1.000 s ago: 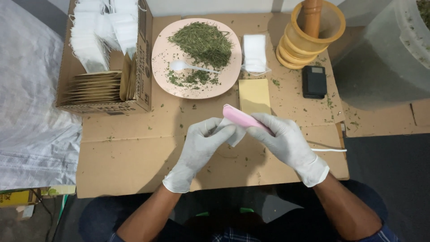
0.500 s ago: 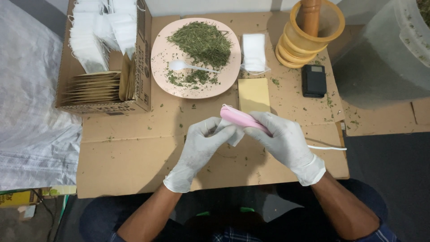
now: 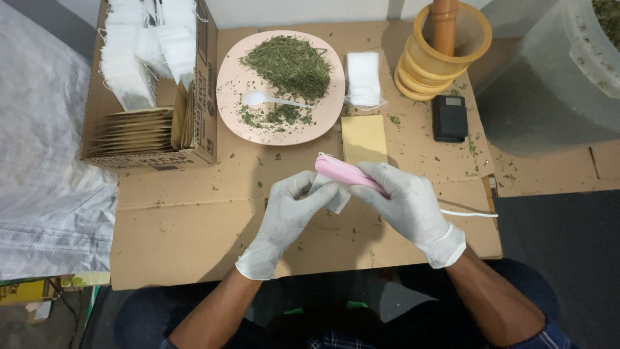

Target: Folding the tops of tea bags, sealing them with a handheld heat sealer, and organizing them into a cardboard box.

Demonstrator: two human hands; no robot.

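Item: small white filter bag (image 3: 336,197), centre of frame, above the cardboard-covered desk (image 3: 194,226). Left hand (image 3: 287,210) grip pinched on bag; right hand (image 3: 403,200) grip wrapped around pink handheld sealer (image 3: 345,173). Advice: keep bag edge flat, straight, between sealer's jaws.

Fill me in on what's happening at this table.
A person in white gloves sits at a cardboard-covered table. The right hand holds a pink handheld tool with a white cord, its tip against a small white bag pinched in the left hand. Beyond the hands are a pink plate of dried green herbs with a white spoon, a tan envelope, a box of white bags and tan envelopes and a wooden mortar.
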